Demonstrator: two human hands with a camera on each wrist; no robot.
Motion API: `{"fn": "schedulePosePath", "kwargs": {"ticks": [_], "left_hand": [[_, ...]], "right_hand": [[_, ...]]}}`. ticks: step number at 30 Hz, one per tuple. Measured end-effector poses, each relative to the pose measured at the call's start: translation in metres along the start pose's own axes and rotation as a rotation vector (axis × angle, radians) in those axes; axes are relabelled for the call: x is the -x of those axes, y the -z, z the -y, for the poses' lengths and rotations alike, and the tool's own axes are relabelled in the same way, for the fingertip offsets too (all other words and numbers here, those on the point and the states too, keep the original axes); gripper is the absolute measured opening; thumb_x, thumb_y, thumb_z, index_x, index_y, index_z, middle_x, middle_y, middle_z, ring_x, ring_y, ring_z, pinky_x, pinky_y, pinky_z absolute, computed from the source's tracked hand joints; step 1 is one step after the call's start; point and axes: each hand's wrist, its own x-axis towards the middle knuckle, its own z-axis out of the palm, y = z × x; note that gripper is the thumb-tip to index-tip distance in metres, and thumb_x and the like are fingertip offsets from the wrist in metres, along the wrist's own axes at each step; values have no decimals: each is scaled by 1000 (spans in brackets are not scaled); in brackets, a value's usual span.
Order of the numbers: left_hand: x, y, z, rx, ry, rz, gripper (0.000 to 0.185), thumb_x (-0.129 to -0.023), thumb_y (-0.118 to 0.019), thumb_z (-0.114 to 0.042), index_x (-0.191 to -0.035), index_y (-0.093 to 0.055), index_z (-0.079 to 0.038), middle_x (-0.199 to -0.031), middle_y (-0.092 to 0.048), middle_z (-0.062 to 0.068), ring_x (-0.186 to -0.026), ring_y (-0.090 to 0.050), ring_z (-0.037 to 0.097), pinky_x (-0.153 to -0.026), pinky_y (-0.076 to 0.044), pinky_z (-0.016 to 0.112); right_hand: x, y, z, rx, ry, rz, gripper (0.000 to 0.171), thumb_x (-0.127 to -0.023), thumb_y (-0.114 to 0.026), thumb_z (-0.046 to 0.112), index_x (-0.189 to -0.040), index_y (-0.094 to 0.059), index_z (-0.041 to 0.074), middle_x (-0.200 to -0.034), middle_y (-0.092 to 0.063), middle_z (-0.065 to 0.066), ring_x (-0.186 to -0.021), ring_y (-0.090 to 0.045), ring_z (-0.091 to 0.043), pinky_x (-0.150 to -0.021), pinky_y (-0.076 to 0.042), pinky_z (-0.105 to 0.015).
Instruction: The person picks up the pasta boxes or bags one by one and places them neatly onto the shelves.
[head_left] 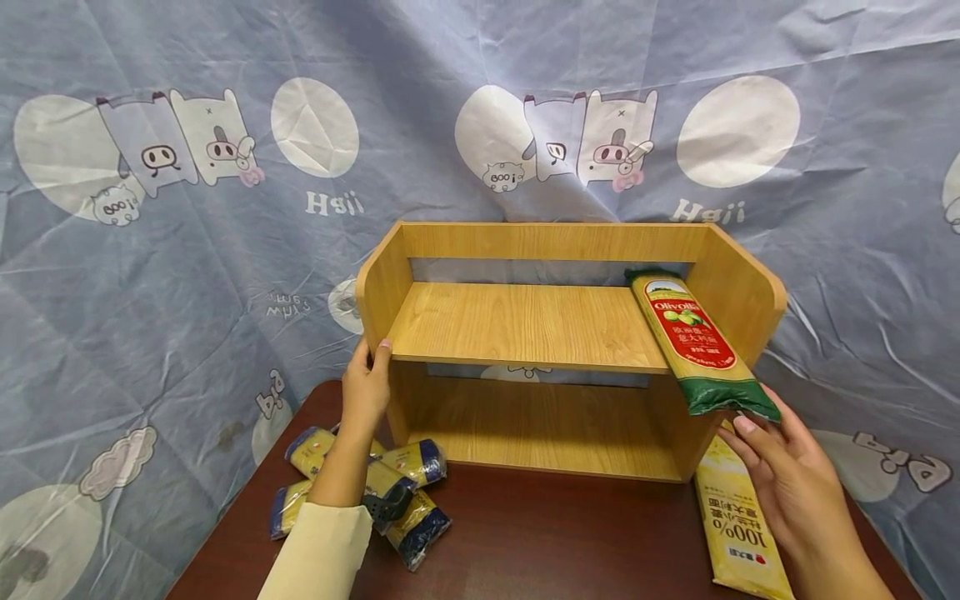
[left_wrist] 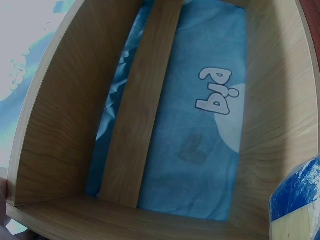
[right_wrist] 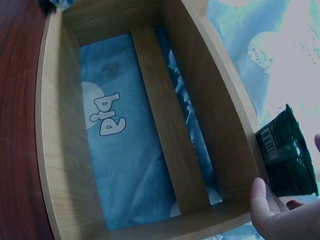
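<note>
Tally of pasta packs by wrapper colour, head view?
Red-and-green pack, end overhanging the wooden shelf above the right hand: 1
Yellow pack on the table: 1
Yellow packs with blue ends, piled under the left hand's forearm: about 5, overlapping
Total: about 7

"OlivOila" on green packet

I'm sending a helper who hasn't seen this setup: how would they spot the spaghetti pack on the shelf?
Find the wooden shelf unit on the dark table. On its upper board, at the right end, lies the long Olivoila pack, overhanging the front above the right hand. Its red label and green ends distinguish it from the yellow packs.
</note>
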Motion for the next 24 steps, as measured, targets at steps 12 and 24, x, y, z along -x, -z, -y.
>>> {"fn": "schedulePosePath", "kwargs": {"ticks": [12, 24], "left_hand": [[0, 0, 1, 11, -2, -3, 49, -104, -48, -48, -150, -47, -31, -140, -61, 14, -124, -61, 35, -105, -48, 53], [0, 0, 1, 10, -10, -2, 49, -105, -48, -48, -151, -47, -31, -139, -61, 14, -122, -61, 35, -103, -49, 54]], "right_hand": [[18, 20, -3, 13, -35, -34, 60, -101, -35, -17, -154, -40, 11, -139, -63, -1, -126, -64, -12, -96, -56, -27], [36, 42, -10, 119, -159, -127, 75, -103, -41, -11, -163, -3, 9, -133, -63, 11, -119, -64, -2, -93, -56, -22]]}}
